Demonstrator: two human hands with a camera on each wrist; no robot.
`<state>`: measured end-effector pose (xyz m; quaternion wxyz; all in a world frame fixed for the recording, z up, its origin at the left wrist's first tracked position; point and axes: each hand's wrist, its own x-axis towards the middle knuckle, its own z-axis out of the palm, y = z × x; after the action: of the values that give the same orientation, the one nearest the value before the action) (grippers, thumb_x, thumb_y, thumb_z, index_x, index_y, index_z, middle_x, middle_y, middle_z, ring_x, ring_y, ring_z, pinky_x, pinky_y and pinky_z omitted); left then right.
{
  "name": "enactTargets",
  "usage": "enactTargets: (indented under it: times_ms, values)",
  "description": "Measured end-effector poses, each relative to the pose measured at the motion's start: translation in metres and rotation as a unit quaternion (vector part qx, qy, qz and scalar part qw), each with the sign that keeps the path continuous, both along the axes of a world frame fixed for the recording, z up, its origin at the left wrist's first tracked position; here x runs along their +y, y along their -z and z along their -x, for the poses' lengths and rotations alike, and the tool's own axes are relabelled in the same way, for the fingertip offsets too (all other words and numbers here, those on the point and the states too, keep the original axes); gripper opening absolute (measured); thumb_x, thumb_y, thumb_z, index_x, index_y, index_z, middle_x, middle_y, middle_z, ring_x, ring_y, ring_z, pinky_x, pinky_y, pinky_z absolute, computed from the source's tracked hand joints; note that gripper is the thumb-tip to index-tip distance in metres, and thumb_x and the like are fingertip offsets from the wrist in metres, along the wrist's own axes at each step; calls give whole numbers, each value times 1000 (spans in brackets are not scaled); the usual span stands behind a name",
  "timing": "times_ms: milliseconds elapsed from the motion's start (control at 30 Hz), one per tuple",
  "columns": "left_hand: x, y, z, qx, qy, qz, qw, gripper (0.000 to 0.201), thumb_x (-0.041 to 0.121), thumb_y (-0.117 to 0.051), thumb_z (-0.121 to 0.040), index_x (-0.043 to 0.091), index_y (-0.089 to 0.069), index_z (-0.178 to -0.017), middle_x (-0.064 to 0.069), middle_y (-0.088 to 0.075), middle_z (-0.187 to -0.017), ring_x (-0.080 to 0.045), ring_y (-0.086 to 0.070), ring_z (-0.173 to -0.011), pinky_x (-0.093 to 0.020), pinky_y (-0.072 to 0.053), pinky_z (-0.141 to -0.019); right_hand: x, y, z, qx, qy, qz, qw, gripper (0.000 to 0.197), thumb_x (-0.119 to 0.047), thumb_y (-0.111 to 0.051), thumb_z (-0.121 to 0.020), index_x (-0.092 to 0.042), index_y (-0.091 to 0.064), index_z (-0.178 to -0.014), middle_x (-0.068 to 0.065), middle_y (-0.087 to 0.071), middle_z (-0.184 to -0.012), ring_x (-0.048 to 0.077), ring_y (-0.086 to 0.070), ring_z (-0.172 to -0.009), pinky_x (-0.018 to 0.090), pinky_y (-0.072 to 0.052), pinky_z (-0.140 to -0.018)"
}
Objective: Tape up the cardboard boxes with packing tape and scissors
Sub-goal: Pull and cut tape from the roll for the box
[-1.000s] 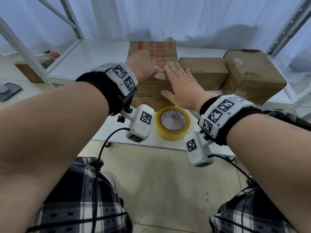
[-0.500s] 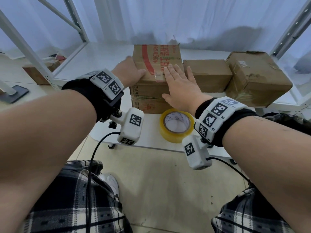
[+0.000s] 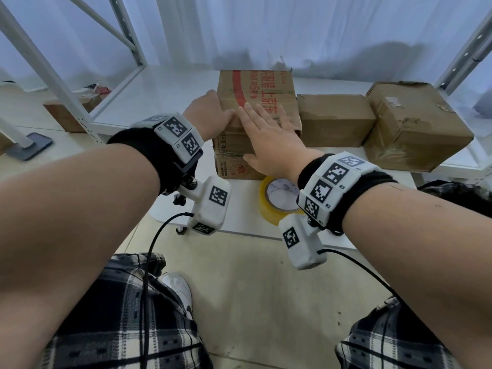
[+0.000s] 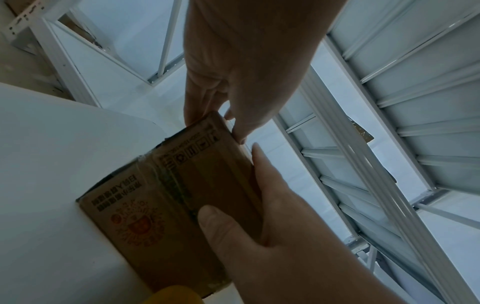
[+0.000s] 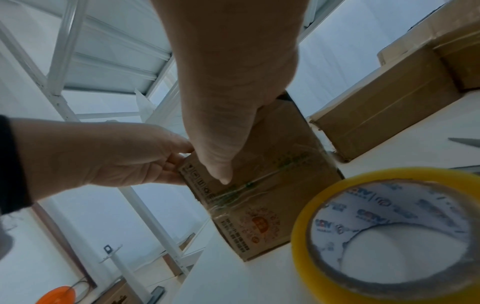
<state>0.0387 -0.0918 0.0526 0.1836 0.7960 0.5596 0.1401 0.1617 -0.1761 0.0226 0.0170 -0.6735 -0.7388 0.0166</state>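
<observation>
A cardboard box with red print (image 3: 262,87) stands on the white table (image 3: 239,222), clear tape across its front face (image 5: 272,185). My left hand (image 3: 210,114) grips the box's top left edge, fingers down the side and thumb on top (image 4: 235,123). Flat on the box's top lies my right hand (image 3: 269,134), its fingers straight and its thumb (image 5: 221,164) hanging over the front face. A yellow roll of packing tape (image 3: 277,202) lies flat on the table just in front of the box, under my right wrist. At the right edge of the right wrist view a grey blade tip (image 5: 465,142) shows.
Two plain cardboard boxes (image 3: 335,118) (image 3: 418,126) stand to the right of the printed one. White shelf posts (image 3: 53,75) rise at the left, with a box (image 3: 66,115) behind them. A white curtain hangs at the back. My legs are under the table's front edge.
My left hand has moved from the box's top to its left edge. The right hand has slid a little left across the top, still flat.
</observation>
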Motion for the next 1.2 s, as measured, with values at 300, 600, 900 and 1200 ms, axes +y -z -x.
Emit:
enactTargets:
  times_ms: [300, 600, 900, 1200]
  values:
    - [-12, -1, -8, 70, -15, -28, 997, 42, 27, -36, -103, 3, -38, -137, -21, -40, -139, -37, -42, -126, -43, -37, -100, -20, -3, -46, -23, 63, 21, 997, 73, -35, -40, -101, -15, 6, -154, 2, 8, -162, 17, 6, -149, 47, 4, -120]
    - [-27, 9, -20, 228, 280, -86, 928, 54, 49, -24, -101, 35, -13, -152, 6, 1, -161, -21, 11, -148, -46, 13, -117, -21, 0, -58, 77, 80, -8, 994, 59, -10, -38, -103, -9, -7, -154, 9, -2, -162, 22, -11, -148, 32, -17, -117]
    - [-22, 8, -16, 185, 199, -144, 951, 50, 45, -23, -103, 24, -32, -148, -1, -21, -159, -25, -11, -147, -45, -6, -120, -10, 0, -59, 143, 145, 1, 979, 52, -34, -24, -106, -26, -9, -154, 1, -8, -162, 23, -17, -147, 48, -28, -115]
    - [-41, -3, -23, 120, 237, -198, 943, 41, 34, -45, -99, 16, -52, -135, -7, -40, -146, -29, -27, -137, -44, -20, -113, -37, -1, -84, 101, 238, 100, 961, 66, -33, -38, -103, -7, -4, -153, 16, -27, -155, 34, -34, -138, 47, -35, -109]
